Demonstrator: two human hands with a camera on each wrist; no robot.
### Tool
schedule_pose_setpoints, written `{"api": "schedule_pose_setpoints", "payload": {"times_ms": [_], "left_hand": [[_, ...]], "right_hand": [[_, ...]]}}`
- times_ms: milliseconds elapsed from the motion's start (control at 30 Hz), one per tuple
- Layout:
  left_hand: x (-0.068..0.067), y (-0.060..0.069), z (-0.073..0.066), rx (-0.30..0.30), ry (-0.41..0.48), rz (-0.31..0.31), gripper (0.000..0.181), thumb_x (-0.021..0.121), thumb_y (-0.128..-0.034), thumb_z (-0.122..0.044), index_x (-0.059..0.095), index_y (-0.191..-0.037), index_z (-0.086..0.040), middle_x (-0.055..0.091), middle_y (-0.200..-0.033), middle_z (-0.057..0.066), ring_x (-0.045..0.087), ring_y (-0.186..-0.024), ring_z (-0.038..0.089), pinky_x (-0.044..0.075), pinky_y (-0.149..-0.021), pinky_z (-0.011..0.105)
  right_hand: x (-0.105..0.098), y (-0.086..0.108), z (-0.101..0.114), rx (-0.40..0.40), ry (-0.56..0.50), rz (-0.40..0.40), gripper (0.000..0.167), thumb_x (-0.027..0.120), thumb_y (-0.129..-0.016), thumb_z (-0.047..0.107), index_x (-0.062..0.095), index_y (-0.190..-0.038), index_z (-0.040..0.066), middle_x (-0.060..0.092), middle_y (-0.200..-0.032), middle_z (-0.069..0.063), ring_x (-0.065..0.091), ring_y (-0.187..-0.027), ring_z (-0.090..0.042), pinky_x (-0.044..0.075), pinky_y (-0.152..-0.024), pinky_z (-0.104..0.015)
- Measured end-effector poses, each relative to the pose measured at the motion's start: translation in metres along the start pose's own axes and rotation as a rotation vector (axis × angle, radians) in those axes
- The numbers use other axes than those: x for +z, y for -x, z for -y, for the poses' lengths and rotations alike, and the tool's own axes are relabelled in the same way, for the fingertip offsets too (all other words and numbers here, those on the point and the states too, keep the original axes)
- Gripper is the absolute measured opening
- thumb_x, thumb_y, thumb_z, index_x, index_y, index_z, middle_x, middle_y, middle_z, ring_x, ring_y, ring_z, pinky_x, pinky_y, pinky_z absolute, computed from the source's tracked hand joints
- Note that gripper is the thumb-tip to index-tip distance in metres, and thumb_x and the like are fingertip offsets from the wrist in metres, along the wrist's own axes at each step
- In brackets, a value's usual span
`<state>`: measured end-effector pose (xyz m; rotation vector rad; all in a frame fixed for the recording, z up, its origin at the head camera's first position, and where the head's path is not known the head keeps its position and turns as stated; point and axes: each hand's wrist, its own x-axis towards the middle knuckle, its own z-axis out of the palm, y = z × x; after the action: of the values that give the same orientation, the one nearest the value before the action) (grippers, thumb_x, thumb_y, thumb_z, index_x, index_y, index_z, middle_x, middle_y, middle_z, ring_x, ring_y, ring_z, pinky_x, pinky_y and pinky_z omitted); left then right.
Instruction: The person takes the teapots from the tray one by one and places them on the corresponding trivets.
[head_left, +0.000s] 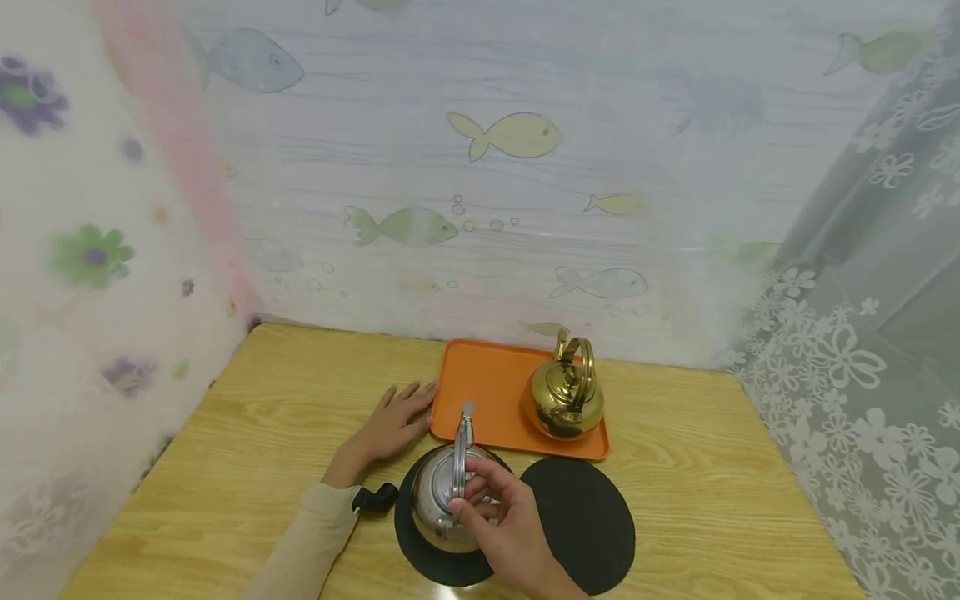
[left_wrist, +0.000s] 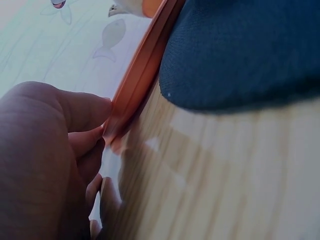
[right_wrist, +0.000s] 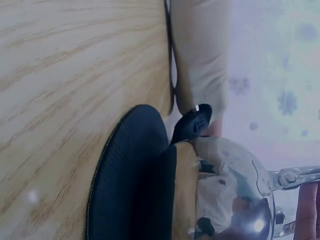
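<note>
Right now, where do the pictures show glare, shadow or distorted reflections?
Head view: bright highlights on the gold kettle; left wrist view: dim, with the left hand darkened and shadow on the table; right wrist view: a glare spot and curved, distorted reflections on the silver kettle, and a paler spot on the table.

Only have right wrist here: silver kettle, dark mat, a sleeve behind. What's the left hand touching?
Observer: The left hand touches the left edge of the orange tray.
Operator: Anything on that tray?
Observer: Yes, a gold kettle, toward the tray's right end.
Operator: Just the one mat, or more?
Observer: More: head view shows a second black mat, to the right of the silver kettle.
</note>
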<state>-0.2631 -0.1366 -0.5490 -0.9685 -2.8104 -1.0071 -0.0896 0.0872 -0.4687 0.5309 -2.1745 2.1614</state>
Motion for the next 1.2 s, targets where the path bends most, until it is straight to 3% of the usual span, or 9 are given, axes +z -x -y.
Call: {"api": "schedule_pose_setpoints", "payload": {"times_ms": [300,600,733,867,1033,1200], "left_hand": [[-0.004,0.005,-0.003,-0.012,-0.022,-0.018,0.059,0.056,-0.1049,-0.028,0.039,-0.156,-0.004,0.040,-0.160,0.014,0.029,-0.150,0.045,0.005,-0.121,0.067],[-0.006,0.006,0.000,0.024,-0.024,-0.059,0.058,0.055,-0.1053,-0.030,0.042,-0.154,-0.001,0.043,-0.158,0.018,0.032,-0.147,0.049,0.008,-0.118,0.070],[-0.009,0.004,0.002,0.012,-0.021,-0.041,0.059,0.055,-0.1052,-0.030,0.040,-0.156,-0.003,0.040,-0.160,0.015,0.030,-0.149,0.046,0.005,-0.121,0.067],[-0.008,0.003,0.003,0.018,-0.014,-0.036,0.060,0.056,-0.1049,-0.030,0.040,-0.155,-0.002,0.040,-0.160,0.016,0.030,-0.149,0.046,0.006,-0.120,0.068],[-0.002,0.002,0.003,0.043,-0.001,-0.051,0.059,0.056,-0.1047,-0.030,0.042,-0.154,-0.001,0.042,-0.158,0.019,0.031,-0.147,0.049,0.008,-0.119,0.069],[0.002,0.001,0.002,0.041,0.016,-0.040,0.060,0.055,-0.1049,-0.030,0.040,-0.155,-0.001,0.041,-0.159,0.019,0.029,-0.148,0.049,0.006,-0.119,0.070]], "right_hand": [[0.003,0.001,-0.003,0.009,-0.092,0.000,0.036,0.074,-0.092,0.004,0.062,-0.122,-0.012,0.068,-0.089,0.004,0.068,-0.080,-0.001,0.060,-0.068,-0.022],[-0.009,0.002,-0.004,-0.060,-0.057,0.044,0.025,0.068,-0.095,-0.001,0.066,-0.119,-0.010,0.070,-0.096,-0.025,0.070,-0.089,-0.006,0.062,-0.076,-0.028],[-0.019,0.002,-0.001,-0.053,-0.039,0.032,0.027,0.065,-0.097,-0.001,0.064,-0.122,-0.011,0.071,-0.100,-0.027,0.071,-0.095,-0.010,0.061,-0.078,-0.028],[-0.036,0.000,0.002,-0.058,-0.030,-0.051,0.030,0.066,-0.095,-0.004,0.060,-0.122,-0.015,0.073,-0.104,-0.016,0.071,-0.098,-0.010,0.060,-0.081,-0.025],[-0.068,-0.010,0.007,-0.135,-0.029,-0.251,0.028,0.063,-0.092,-0.014,0.056,-0.117,-0.023,0.074,-0.105,-0.002,0.070,-0.101,-0.010,0.057,-0.087,-0.022],[-0.104,-0.025,0.015,-0.150,-0.011,-0.457,0.030,0.063,-0.094,-0.012,0.057,-0.122,-0.019,0.072,-0.109,-0.005,0.068,-0.106,-0.014,0.055,-0.092,-0.019]]}}
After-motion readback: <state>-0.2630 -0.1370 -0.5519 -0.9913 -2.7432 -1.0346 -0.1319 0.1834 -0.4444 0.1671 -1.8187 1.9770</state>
